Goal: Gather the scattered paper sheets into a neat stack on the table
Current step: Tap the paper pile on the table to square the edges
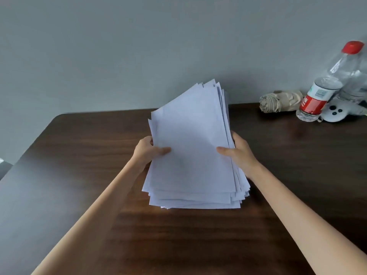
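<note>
The left hand (148,150) grips the left edge of a stack of paper (192,135). Its thumb lies flat on the top sheet and its fingers are tucked behind. The right hand (240,153) grips the right edge in the same way, thumb on top and fingers curled round the side. Both forearms are bare and reach in from the bottom corners of the view.

The stack sits between the two hands over the middle of the desk (198,239). It is tilted, with its far end raised toward the wall and its near end low by the desk top. Whether that near end touches the wood cannot be told. The sheets are thin, white, plain and rectangular. They are not squared up: corners fan out at the top, and stepped edges show along the bottom and right side.

The desk is dark brown with a straight wood grain, a slight sheen and a rounded far left corner. At its far right, well apart from the paper, lies a folded beige umbrella (278,101) of crumpled cloth. Next to it is a clear plastic bottle (317,96) with a red cap and a red and white label, and just beside the bottle's base is a white controller (335,113) with small dark buttons. Behind the desk rises a smooth, plain grey wall (119,46).
</note>
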The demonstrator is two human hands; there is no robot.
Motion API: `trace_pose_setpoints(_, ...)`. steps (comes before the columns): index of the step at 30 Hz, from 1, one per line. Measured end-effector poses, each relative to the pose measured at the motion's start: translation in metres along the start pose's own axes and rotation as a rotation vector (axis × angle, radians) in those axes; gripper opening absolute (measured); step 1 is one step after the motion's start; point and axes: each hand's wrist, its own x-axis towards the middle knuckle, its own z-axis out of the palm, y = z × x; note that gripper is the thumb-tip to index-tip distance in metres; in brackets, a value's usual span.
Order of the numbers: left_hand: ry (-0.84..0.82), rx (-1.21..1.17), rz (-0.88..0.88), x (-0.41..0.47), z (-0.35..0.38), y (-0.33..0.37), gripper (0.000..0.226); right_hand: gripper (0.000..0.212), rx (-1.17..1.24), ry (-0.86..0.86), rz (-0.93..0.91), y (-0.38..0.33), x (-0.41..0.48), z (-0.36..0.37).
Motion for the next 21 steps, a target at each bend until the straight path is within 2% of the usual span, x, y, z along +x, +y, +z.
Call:
trace_pose_setpoints(4,0.017,-0.206,0.105,-0.011,-0.003,-0.004,0.077,0.047,0.035,0.003,-0.113,-0.004,-0.002,-0.003)
trace_pose_setpoints(6,-0.026,-0.351,0.137,-0.021,-0.004,-0.007,0.085,0.048,0.041,0.002,-0.165,-0.008,-0.013,-0.004)
trace_pose_setpoints(7,-0.083,-0.421,0.154,-0.029,-0.005,-0.008,0.078,0.048,0.047,0.007,-0.188,-0.009,-0.021,-0.003)
trace_pose_setpoints(9,-0.221,-0.516,0.153,-0.058,-0.008,-0.004,0.049,0.048,0.059,0.032,-0.222,-0.016,-0.042,-0.001)
trace_pose_setpoints(11,-0.287,-0.552,0.168,-0.086,-0.012,0.002,0.04,0.041,0.068,0.071,-0.266,-0.024,-0.065,0.003)
trace_pose_setpoints(17,-0.063,-0.635,0.457,-0.149,-0.022,0.037,0.037,0.044,0.085,0.186,-0.479,-0.061,-0.12,0.018)
trace_pose_setpoints(21,-0.014,-0.652,0.598,-0.17,-0.027,0.049,0.023,0.037,0.037,0.27,-0.598,-0.074,-0.142,0.028)
